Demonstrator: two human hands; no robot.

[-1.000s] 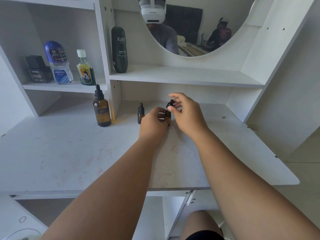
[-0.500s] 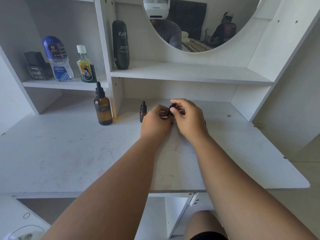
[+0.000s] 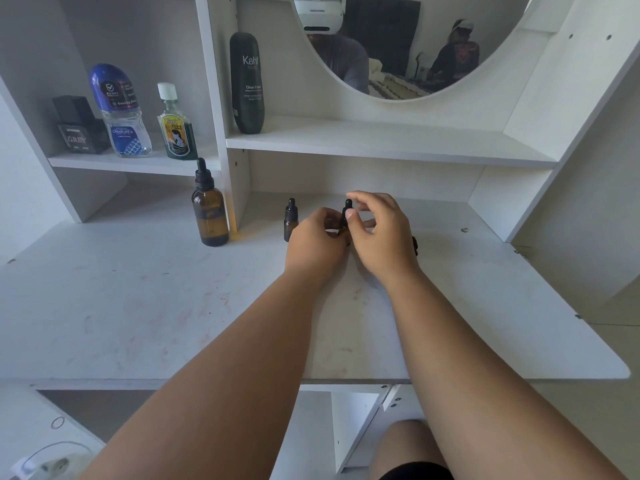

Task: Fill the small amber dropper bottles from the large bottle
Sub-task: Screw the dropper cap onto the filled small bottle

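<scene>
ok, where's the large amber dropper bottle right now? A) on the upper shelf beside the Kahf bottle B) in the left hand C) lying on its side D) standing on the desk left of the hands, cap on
D: the large amber dropper bottle stands upright on the desk, capped, left of both hands.

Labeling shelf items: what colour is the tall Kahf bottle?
Black with pale lettering, the Kahf bottle shows clearly in the head view.

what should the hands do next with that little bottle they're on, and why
Probably twist the dropper cap off. The left hand is wrapped round the small amber bottle's body, the right hand has thumb and fingers at its black cap, and the cap looks seated. The large amber bottle stands capped and untouched, so nothing can be filled yet.
</scene>
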